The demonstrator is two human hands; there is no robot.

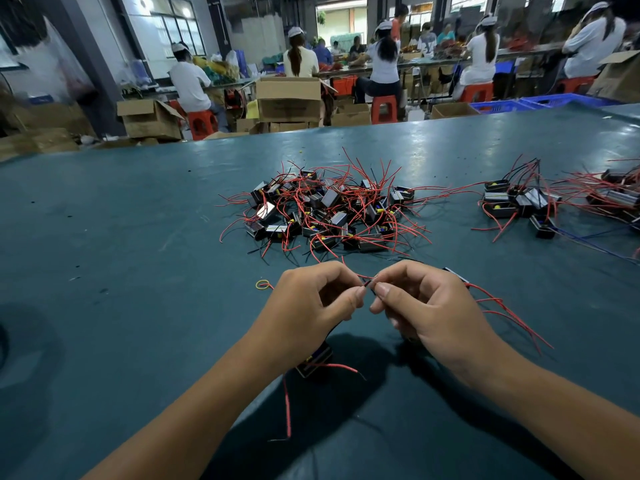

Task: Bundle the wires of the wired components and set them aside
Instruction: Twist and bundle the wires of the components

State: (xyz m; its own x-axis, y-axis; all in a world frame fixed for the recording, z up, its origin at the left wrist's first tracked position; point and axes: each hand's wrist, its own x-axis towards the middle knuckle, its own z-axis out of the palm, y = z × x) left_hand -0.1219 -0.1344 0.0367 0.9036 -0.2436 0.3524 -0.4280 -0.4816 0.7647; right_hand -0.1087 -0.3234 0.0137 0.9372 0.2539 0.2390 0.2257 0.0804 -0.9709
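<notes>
My left hand (311, 303) and my right hand (426, 306) meet above the green table (121, 254), each pinching thin red and black wires (369, 283) between thumb and forefinger. Red wire ends (509, 313) trail out to the right from under my right hand. A small black component (313, 362) with a red wire lies below my left wrist, partly hidden. A black component edge (455, 274) shows behind my right hand. A loose pile of black components with red wires (329, 211) lies beyond my hands.
A yellow rubber band (262, 285) lies left of my left hand. A smaller group of wired components (519, 202) sits at the right, with more (616, 195) at the right edge. Beyond the table's far edge are cardboard boxes, red stools and seated workers.
</notes>
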